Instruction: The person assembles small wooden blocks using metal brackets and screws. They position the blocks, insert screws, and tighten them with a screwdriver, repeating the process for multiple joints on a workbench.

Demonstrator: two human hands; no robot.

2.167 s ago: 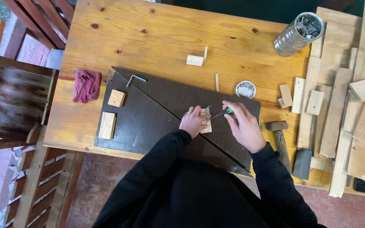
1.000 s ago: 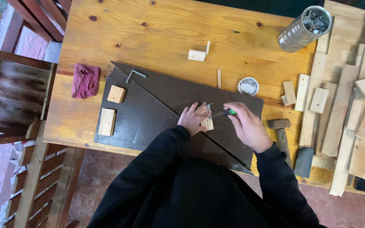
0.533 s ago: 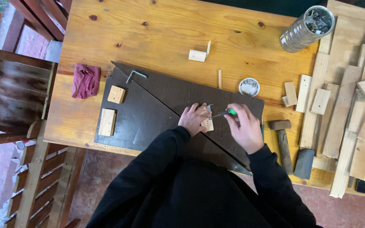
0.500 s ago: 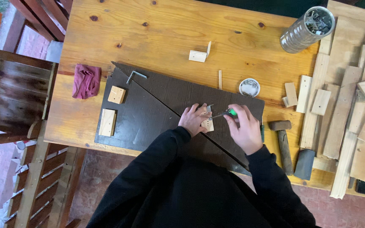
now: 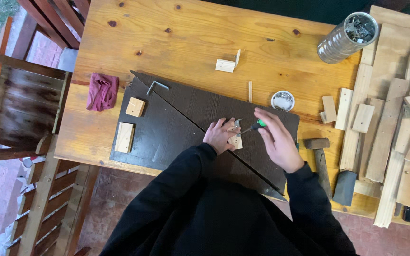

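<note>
Small wood block (image 5: 236, 141) on the dark board (image 5: 167, 128), near the board's middle, pinned under the fingers of the left hand (image 5: 220, 136), with a small metal bracket (image 5: 237, 125) at its upper edge. Left grip pressed flat and closed over the block's left side. Right hand (image 5: 277, 142) just to the right, grip closed around a green-handled screwdriver (image 5: 254, 127), tip aimed at the bracket and block. Two more wood blocks (image 5: 135, 106) (image 5: 124, 137) on the board's left part, well apart from the hands, and a bent metal key (image 5: 156, 86) near the board's top corner. Red rag (image 5: 102, 91) on the desk (image 5: 176, 42) left of the board. Pale block with bracket (image 5: 227, 64) above the board, thin stick (image 5: 250, 91) beside it, round tin of screws (image 5: 283, 100) just above the right hand. Hammer (image 5: 320, 159) close to the right wrist, dark block (image 5: 345, 187) by it. Glass jar of hardware (image 5: 346, 38) at the far right corner, beside a spread of loose planks (image 5: 385, 128). Black sleeves covering the board's near edge.
</note>
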